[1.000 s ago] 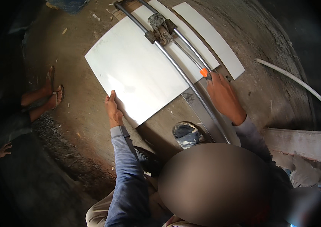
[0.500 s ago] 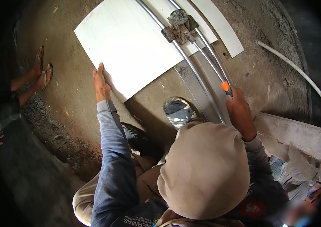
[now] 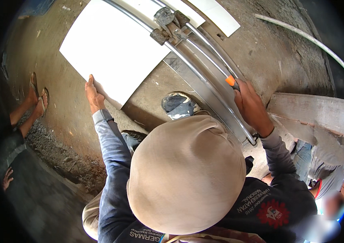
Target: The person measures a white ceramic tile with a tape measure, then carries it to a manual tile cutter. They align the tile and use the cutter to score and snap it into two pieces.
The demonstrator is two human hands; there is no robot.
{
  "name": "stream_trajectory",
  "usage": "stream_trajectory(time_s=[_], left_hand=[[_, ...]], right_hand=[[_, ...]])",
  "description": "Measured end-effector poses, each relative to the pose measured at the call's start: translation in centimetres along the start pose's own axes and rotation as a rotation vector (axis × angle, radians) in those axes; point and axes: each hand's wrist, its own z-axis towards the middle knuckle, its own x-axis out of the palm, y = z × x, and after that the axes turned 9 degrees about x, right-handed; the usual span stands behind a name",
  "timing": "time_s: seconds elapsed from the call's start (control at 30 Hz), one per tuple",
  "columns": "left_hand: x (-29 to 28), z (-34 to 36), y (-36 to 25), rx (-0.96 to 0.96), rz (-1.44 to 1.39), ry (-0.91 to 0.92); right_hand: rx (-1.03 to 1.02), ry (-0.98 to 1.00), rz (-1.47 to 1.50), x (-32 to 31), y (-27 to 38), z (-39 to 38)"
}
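A large white tile lies on a manual tile cutter, beneath its two bent-looking chrome rails. My left hand grips the tile's near left edge, thumb on top, the other fingers mostly hidden. My right hand is wrapped round the dark grip of the cutter's handle, just behind its orange collar. From that handle a thin rod runs to the grimy sliding carriage on the rails, which sits over the tile near its near edge. A narrow white tile strip lies right of the rails.
A beige cap covers the lower middle. My shoe stands beside the cutter base. Another person's sandalled feet and hand show at left. A pale pipe and a long grey board lie at right, people below.
The view has shifted, so tile and cutter appear farther left. The carriage has slid toward me along the rails, closer to the tile's near edge. Both hands keep their grip.
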Motion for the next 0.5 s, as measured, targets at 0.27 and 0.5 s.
stream_trajectory(time_s=[0.27, 0.5], left_hand=[[-0.37, 0.96, 0.44, -0.001, -0.088, 0.069], [-0.24, 0.37, 0.07, 0.001, -0.035, 0.032]], right_hand=[[0.047, 0.028, 0.01, -0.12, -0.18, -0.19], [0.077, 0.053, 0.007, -0.16, -0.35, -0.34]])
